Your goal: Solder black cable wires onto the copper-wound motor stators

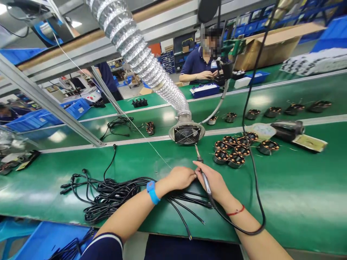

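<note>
My right hand (214, 180) is closed round a soldering iron (207, 184), whose metal tip points away toward the fan. A thin pale solder wire (155, 150) runs down from the upper left to my left hand (182, 178), which is closed in a pinch. The fingertips of both hands meet; what lies between them is hidden. Beneath my left wrist, a bundle of black cables (111, 196) spreads over the green bench, some stripped ends pointing toward me. Wound stator coils (235, 151) stand grouped just beyond my right hand.
A fume duct (151, 68) hangs down to a round fan grille (187, 135) in front of me. The iron's black cord (255, 173) loops beside my right forearm. More stators (272, 112) line the back ledge. A co-worker (202, 66) sits opposite; a blue bin (51, 242) is at lower left.
</note>
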A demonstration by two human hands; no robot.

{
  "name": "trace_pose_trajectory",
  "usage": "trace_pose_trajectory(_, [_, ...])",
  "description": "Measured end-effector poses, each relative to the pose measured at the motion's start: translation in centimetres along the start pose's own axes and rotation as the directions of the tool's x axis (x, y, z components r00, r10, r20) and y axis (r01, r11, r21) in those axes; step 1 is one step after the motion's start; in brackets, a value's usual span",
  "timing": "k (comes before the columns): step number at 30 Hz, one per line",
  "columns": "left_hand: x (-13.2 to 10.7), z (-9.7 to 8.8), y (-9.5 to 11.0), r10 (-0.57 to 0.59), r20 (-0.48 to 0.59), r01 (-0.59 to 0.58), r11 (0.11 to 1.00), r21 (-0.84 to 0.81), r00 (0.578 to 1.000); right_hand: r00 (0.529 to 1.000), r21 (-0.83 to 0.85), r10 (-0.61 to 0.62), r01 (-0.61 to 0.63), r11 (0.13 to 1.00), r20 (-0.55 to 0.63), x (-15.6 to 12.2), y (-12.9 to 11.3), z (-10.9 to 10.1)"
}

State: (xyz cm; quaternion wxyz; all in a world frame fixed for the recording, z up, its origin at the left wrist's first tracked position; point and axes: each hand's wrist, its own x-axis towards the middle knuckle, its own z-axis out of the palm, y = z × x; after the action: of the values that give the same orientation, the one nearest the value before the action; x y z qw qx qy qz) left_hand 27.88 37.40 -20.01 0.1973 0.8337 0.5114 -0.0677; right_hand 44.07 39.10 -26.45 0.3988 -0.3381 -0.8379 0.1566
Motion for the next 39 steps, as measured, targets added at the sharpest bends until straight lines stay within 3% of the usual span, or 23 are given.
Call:
trace_pose_trajectory(4, [-0.2, -0.4, -1.2, 0.030, 0.025, -0.028, 0.998, -0.057, 0.999, 0.998, 0.018, -0.018, 0.017, 1.000, 0.066, -0.2, -0.1, 0.0])
trace_pose_trajectory(9, [-0.9, -1.5, -3.1, 0.072, 0.165, -0.063, 0.996, -0.059, 0.984, 0.986, 0.056, -0.047, 0.038, 0.998, 0.160, -0.4, -0.7, -0.3])
trace_pose_trajectory(12, [-2.7, -3.1, -5.5, -0.029, 0.193, 0.033, 0.999, -0.018, 0.981, 0.985, 0.061, -0.052, 0.042, 0.997, 0.167, -0.4, -0.7, -0.9])
trace_pose_trajectory(14, [-5.2, -4.4, -7.8, -0.177, 0.144, 0.176, 0.984, 0.017, 0.974, 0.987, 0.069, -0.047, 0.037, 0.997, 0.150, -0.4, -0.6, -1.4])
trace_pose_trajectory(16, [-8.6, -5.6, -10.1, -0.359, 0.075, 0.357, 0.933, 0.042, 0.930, 0.990, 0.078, -0.041, 0.031, 0.996, 0.132, -0.4, -0.6, -1.9])
trace_pose_trajectory(20, [-16.5, -6.8, -12.8, -0.639, -0.015, 0.639, 0.768, 0.051, 0.769, 0.994, 0.029, -0.093, 0.092, 0.995, 0.059, -0.5, -1.3, -2.2])
trace_pose_trajectory(23, [-20.7, -5.9, -12.7, -0.746, -0.001, 0.744, 0.665, 0.063, 0.666, 0.982, 0.048, -0.182, 0.180, 0.983, 0.053, -0.6, -2.0, -1.9])
trace_pose_trajectory(26, [-22.3, -3.7, -12.2, -0.785, 0.050, 0.780, 0.619, 0.097, 0.617, 0.973, 0.067, -0.216, 0.211, 0.975, 0.076, -0.9, -2.4, -1.2])
trace_pose_trajectory(31, [-21.8, -0.8, -12.3, -0.779, 0.104, 0.759, 0.626, 0.180, 0.618, 0.971, 0.096, -0.216, 0.206, 0.974, 0.107, -1.1, -2.0, -0.4])
trace_pose_trajectory(35, [-21.6, -0.6, -12.5, -0.769, 0.146, 0.715, 0.634, 0.296, 0.622, 0.964, 0.080, -0.241, 0.233, 0.969, 0.112, -1.0, -2.2, -0.7])
trace_pose_trajectory(39, [-22.1, -1.4, -12.5, -0.709, 0.204, 0.610, 0.692, 0.387, 0.675, 0.969, -0.020, -0.239, 0.241, 0.970, 0.055, -0.6, -2.0, -0.9])
